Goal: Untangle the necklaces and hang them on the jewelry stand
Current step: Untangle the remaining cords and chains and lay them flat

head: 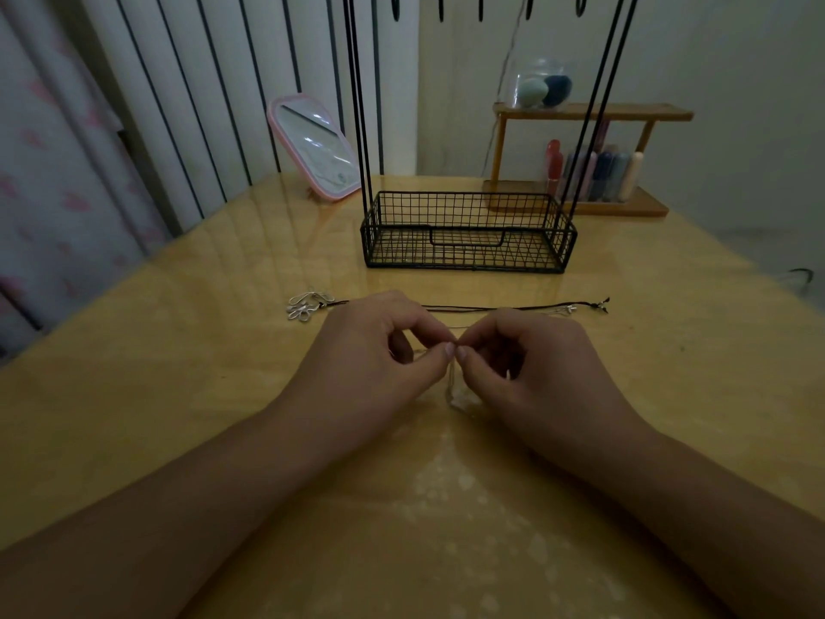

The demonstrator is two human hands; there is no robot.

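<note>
Yellow-tan glossy table (178, 395) carries everything; both forearms enter from the near edge and meet at mid-table. Left hand (379, 350) and right hand (527, 355) face each other, thumb and forefinger of each curled into a pinch, tips nearly touching. Between the fingertips (448, 349) a thin pale chain (452, 386) is pinched by both hands; it hangs down from the pinch and ends in a small loose heap on the table just below the thumbs. Chain is faint, links not resolvable. Other fingers of both hands curled in toward the palms. Just beyond the knuckles, a dark cord necklace (513, 308) lies stretched across the table, left to right: silver pendant cluster (306, 304) to the left of the left hand, clasp end well out past the right hand. Part of the cord is hidden behind the left hand. Farther beyond the fingers, apart from the cord, stands the jewelry stand (466, 232): black wire basket base, thin black uprights rising out of frame, hooks only partly visible at the top edge. Open tabletop on either side of the hands and between cord and basket. Pink-framed mirror (314, 147) leans beyond-left of the stand; wooden shelf (593, 113) with coloured bottles beyond-right, near the table's far edge.
</note>
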